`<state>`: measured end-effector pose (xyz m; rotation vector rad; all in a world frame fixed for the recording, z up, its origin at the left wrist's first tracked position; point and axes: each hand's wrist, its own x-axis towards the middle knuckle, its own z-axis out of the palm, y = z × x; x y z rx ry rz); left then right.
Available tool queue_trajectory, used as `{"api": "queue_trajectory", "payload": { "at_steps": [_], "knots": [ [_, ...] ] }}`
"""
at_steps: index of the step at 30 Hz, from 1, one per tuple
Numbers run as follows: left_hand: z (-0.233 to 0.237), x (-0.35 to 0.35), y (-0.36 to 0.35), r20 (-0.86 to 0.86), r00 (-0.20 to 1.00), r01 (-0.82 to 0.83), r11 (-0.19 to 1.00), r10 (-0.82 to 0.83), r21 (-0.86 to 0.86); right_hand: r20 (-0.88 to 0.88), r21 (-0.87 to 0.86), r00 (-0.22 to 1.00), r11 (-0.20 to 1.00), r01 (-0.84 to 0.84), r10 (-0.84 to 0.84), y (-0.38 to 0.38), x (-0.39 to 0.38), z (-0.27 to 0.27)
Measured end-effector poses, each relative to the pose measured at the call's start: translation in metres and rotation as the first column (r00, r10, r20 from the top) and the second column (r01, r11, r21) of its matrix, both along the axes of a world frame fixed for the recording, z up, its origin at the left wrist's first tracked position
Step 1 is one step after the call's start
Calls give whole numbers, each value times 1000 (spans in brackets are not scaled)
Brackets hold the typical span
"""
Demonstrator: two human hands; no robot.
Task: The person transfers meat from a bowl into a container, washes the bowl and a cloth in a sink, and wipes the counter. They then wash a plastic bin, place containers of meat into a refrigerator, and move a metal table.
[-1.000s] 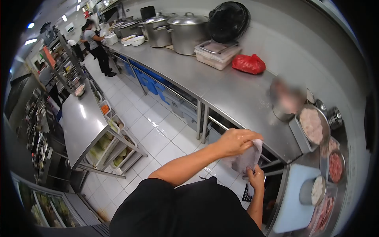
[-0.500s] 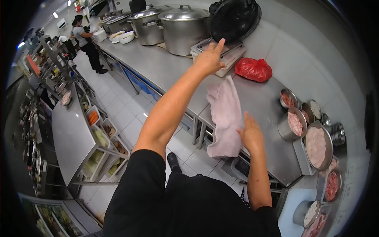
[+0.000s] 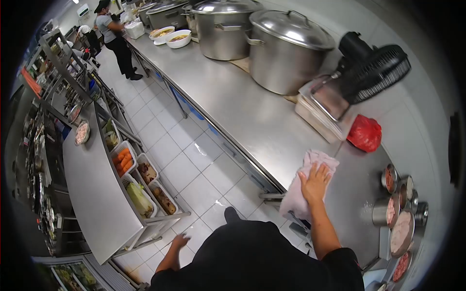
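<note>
Lying under the right grip (image 3: 315, 186), pink cloth (image 3: 294, 198) overhangs the counter (image 3: 262, 131).

- From my feed I can read no text, label, brand, number or sign.
- The white box (image 3: 83, 8) high on the far wall shows a dark mark, too small for me to make out.
</note>
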<state>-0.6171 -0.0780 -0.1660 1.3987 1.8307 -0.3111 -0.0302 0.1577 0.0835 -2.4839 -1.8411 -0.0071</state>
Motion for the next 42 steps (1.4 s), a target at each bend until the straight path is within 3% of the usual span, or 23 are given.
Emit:
{"api": "queue_trajectory", "payload": {
  "at_steps": [1,2,3,5,7,10,14,21,24,25,26,29,32,34,37,40,41,42],
  "knots": [
    [29,-9,-11,-27,943,-327,909,331,-258,-17,21,1000,1000,2,-1,29,-22,-1],
    [27,-24,-25,-68,788,-568,680,612,-465,-26,26,1000,1000,2,-1,55,-44,0],
    [35,-32,-30,-60,683,-659,578,728,-481,-35,32,999,999,2,-1,81,-67,1],
    [37,-34,-17,118,419,-788,425,900,-444,-44,47,999,999,-11,13,131,-111,1],
    [55,-19,17,258,185,-867,281,948,-411,-50,64,998,997,-35,38,177,-153,-2],
    [66,8,93,370,192,-882,326,909,-342,-107,88,991,994,-69,79,247,-205,-3],
    [80,11,173,449,467,-756,607,762,-244,-172,101,977,989,-110,127,334,-258,3],
    [85,-44,218,347,408,-854,488,844,-181,-158,122,912,924,-363,379,473,-358,2],
    [80,-59,218,424,210,-922,323,881,-215,-161,134,883,896,-424,442,518,-396,-4],
    [91,-58,224,366,357,-887,435,859,-155,-156,143,873,885,-443,462,534,-407,-6],
    [85,-62,224,335,262,-896,357,905,-263,-134,148,860,868,-475,493,548,-418,-7],
    [80,-75,236,242,227,-895,300,943,-331,-90,137,811,813,-565,578,585,-454,-12],
    [34,-112,238,243,189,-877,275,951,-394,-81,107,788,791,-602,611,618,-492,-8],
    [39,-137,275,220,106,-855,202,970,-478,-67,111,792,794,-598,607,638,-522,-7],
    [17,-190,328,318,33,-857,191,947,-479,-62,100,796,797,-596,602,672,-577,-8],
    [-6,-244,389,486,186,-896,350,854,-273,-88,132,735,740,-660,672,715,-629,-8],
    [27,-250,426,502,251,-912,376,828,-164,-56,139,718,717,-683,694,730,-646,-11],
    [41,-262,454,520,184,-917,336,834,-214,-56,122,683,684,-719,728,743,-661,-11]
  ]
}}
